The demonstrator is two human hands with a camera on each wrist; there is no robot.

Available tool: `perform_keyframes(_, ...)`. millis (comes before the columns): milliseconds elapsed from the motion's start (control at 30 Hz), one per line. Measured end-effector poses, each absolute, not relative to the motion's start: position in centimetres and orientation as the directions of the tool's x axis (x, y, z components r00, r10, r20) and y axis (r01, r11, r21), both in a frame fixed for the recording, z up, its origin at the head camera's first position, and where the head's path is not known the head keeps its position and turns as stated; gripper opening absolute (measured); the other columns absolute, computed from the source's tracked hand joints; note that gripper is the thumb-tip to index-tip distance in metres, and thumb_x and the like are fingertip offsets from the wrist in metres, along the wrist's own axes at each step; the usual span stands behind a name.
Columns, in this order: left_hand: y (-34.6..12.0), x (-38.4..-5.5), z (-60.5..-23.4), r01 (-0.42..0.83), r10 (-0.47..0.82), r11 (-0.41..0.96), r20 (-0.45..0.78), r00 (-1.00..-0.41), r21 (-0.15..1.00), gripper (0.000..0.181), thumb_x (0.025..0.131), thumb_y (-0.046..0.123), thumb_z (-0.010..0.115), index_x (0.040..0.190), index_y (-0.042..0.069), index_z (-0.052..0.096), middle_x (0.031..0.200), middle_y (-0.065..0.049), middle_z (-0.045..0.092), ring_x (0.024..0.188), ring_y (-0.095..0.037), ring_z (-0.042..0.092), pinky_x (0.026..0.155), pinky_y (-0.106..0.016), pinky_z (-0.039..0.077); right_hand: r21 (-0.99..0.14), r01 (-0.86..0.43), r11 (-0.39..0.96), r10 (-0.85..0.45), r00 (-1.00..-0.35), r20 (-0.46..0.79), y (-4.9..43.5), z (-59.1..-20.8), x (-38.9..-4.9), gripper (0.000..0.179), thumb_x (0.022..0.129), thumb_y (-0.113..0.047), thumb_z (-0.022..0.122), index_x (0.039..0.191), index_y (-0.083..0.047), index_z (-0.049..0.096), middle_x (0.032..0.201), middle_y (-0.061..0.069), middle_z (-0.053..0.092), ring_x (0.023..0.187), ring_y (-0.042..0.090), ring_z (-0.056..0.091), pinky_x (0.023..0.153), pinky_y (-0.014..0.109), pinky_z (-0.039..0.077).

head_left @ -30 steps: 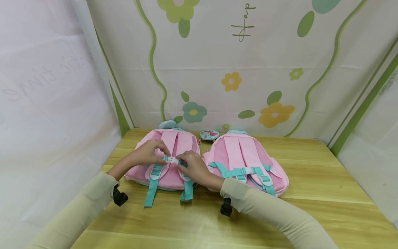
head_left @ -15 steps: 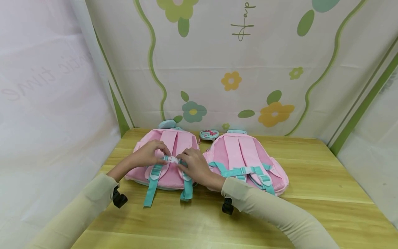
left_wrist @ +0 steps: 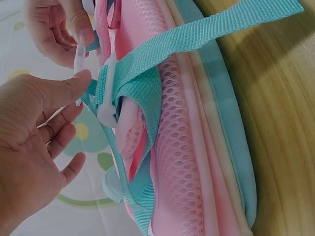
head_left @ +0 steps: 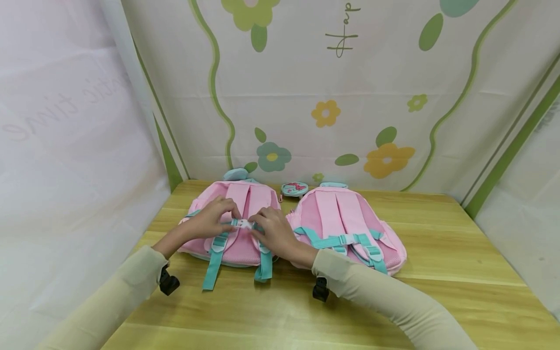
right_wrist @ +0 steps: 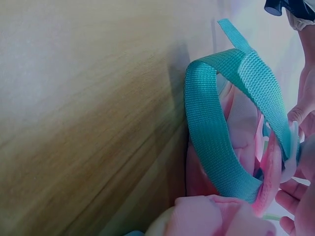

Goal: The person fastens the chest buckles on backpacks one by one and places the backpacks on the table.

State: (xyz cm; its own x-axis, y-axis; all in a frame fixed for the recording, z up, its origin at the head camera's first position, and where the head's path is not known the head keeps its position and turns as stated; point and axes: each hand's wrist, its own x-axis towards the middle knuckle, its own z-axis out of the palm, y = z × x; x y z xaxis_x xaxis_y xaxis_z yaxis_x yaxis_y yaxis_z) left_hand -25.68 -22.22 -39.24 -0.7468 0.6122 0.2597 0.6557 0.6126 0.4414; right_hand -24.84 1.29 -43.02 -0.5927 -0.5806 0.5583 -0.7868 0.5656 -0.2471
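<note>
A pink backpack (head_left: 238, 253) lies on the table with its shoulder straps facing up. Across those straps runs a teal chest strap with a white plastic buckle (head_left: 243, 224), whose two halves meet between the hands. My left hand (head_left: 212, 218) pinches the buckle's left end between thumb and fingers. From the other side, my right hand (head_left: 275, 234) pinches its right end, covering part of it. In the left wrist view, the left thumb lies at the white buckle (left_wrist: 78, 61). Teal webbing tails (head_left: 213, 270) hang from the adjusters toward the table's front.
A second pink backpack (head_left: 372, 218) lies to the right, its teal chest strap buckled (head_left: 348, 239), under the right forearm. A small round teal pouch (head_left: 294, 189) sits behind, between the bags. The wooden table (head_left: 280, 311) backs onto a flowered curtain (head_left: 297, 97).
Both hands keep their grip on the buckle, nearly still. The left forearm has shifted slightly right and up, and a bit of teal strap shows at the left backpack's left side.
</note>
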Motion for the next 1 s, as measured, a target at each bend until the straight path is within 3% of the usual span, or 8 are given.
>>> perform_keyframes(1000,-21.42,-25.4,-39.88,0.65,0.592,0.614,0.283,-0.755,0.448,0.025,0.082,-0.004,0.08,0.095,0.009,0.064,0.096,-0.001,0.065,0.099,-0.027,0.051,0.088,-0.042,0.045,-0.22,-0.816,0.535,-0.61,-0.553,0.568,1.66,-43.03,-25.17,0.017,0.091,-0.013,0.077,0.107,-0.008,0.074,0.098,0.005,0.067,0.094,0.021,0.062,0.085,0.038,0.049)
